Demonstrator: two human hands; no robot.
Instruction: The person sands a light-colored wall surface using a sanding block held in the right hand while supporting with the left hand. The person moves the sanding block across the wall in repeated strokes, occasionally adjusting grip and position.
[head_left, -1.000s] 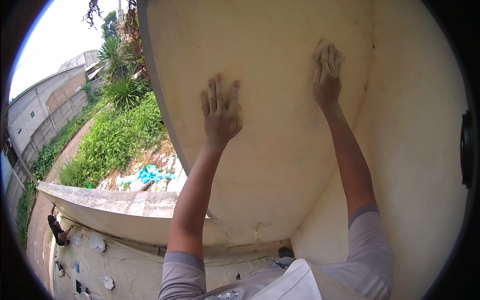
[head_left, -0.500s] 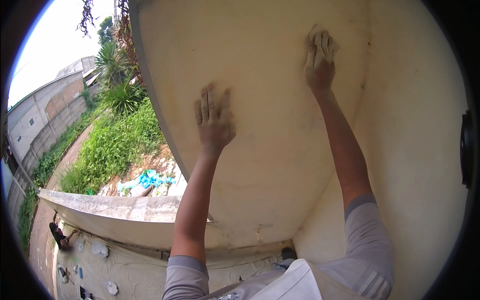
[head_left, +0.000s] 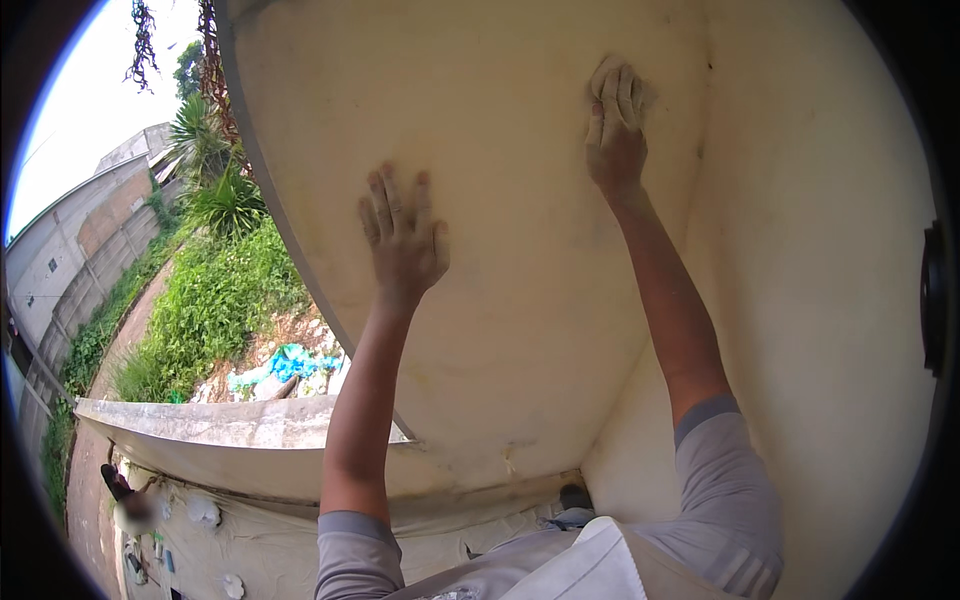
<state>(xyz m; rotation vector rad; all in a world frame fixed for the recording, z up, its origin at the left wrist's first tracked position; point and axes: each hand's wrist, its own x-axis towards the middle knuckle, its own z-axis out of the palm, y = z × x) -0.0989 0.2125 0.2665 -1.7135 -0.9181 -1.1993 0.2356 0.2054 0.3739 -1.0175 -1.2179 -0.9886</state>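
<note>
Both my arms reach up to a cream-coloured wall (head_left: 520, 280). My left hand (head_left: 405, 240) lies flat against it with spread fingers, holding nothing. Higher up, close to the inner corner on the right, my right hand (head_left: 616, 150) presses a pale, thin, crumpled piece (head_left: 604, 74) to the wall under its fingers. Whether that piece is cloth or sandpaper I cannot tell. Pale dust coats the fingers of both hands. Darker smudges mark the wall around the pale piece.
A side wall (head_left: 820, 300) meets this one at the right. Lower left runs a low parapet (head_left: 240, 420), with green plants (head_left: 220, 300) and rubbish beyond. Below, a pale sheet (head_left: 270, 545) covers the floor, with tools near another person (head_left: 125, 490) at far left.
The whole view has shifted, moving the wall and both hands leftward in the picture. My right hand sits slightly lower on the wall with the pale piece. The distant person has changed posture.
</note>
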